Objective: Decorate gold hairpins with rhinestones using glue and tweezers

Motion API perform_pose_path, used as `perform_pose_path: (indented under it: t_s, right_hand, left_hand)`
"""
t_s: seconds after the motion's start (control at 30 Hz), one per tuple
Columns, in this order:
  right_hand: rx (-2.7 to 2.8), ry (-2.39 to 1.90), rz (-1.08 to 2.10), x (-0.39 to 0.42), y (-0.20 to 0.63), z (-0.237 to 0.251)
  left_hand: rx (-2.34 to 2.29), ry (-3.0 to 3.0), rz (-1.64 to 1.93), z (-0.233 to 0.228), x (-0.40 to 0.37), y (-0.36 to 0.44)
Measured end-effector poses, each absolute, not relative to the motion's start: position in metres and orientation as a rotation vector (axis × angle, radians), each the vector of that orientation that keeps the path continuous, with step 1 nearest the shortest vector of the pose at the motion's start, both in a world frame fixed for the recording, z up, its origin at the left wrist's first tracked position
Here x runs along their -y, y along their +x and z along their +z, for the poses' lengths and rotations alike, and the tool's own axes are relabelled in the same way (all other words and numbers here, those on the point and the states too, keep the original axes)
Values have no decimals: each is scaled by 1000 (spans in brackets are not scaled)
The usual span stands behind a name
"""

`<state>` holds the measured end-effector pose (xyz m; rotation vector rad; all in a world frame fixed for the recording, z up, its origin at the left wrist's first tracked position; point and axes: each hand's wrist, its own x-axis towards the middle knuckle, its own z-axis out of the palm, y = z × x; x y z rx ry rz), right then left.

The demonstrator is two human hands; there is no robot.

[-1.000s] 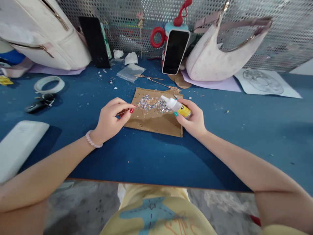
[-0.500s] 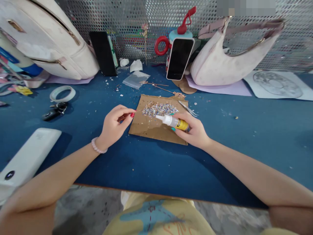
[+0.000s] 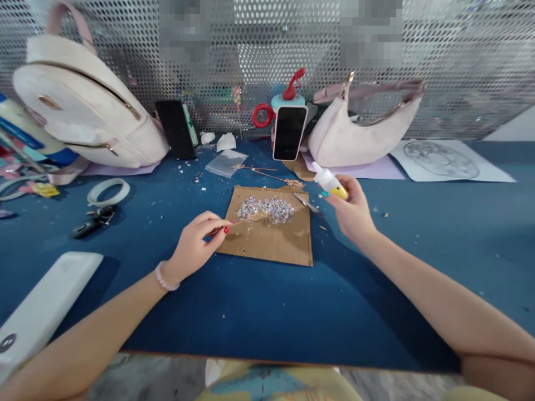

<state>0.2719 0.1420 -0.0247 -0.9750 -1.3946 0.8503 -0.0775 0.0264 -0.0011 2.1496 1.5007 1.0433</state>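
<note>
Glue bottle [image 3: 329, 181] gripped in right hand [image 3: 353, 214], lifted above bench [image 3: 267, 312] just right of cardboard sheet [image 3: 271, 239], nozzle tilted up-left, likely so nothing drips. Left hand [image 3: 196, 245] pinches thin stick [image 3: 234, 225], tip at sequin pile [image 3: 266, 210]; cardboard underneath keeps loose bits contained. Tweezers [image 3: 307, 204] lie at sheet's right edge, within reach.

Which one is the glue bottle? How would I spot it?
Find the brown cardboard sheet in the middle of the blue table. Just past its far right corner, the right hand holds the glue bottle: small, white-tipped, with a yellow label.
</note>
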Motion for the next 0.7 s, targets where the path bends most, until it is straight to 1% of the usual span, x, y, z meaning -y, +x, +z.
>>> perform_pose_path:
  t_s: [0.13,0.23,0.53,0.63,0.7]
  right_hand:
    - [1225,-1078,1041,-179,301,-33]
    - [1217,-1106,1102,-191,316,-35]
    - [1300,-1037,1106,-193,333,-21]
    - [1364,-1082,1045,-195,340,-21]
    - [1414,-1147,951,-200,348,-24]
  left_hand:
    - [-1551,1945,1057,-1,-28,-80]
    - [-1576,1805,1048,-2,-27,-80]
    - [-1549,1639,1038,-3,-20,-79]
    - [-1544,1630,1022,-3,-21,-78]
    - [-1540,1625,1011,-5,-22,-79]
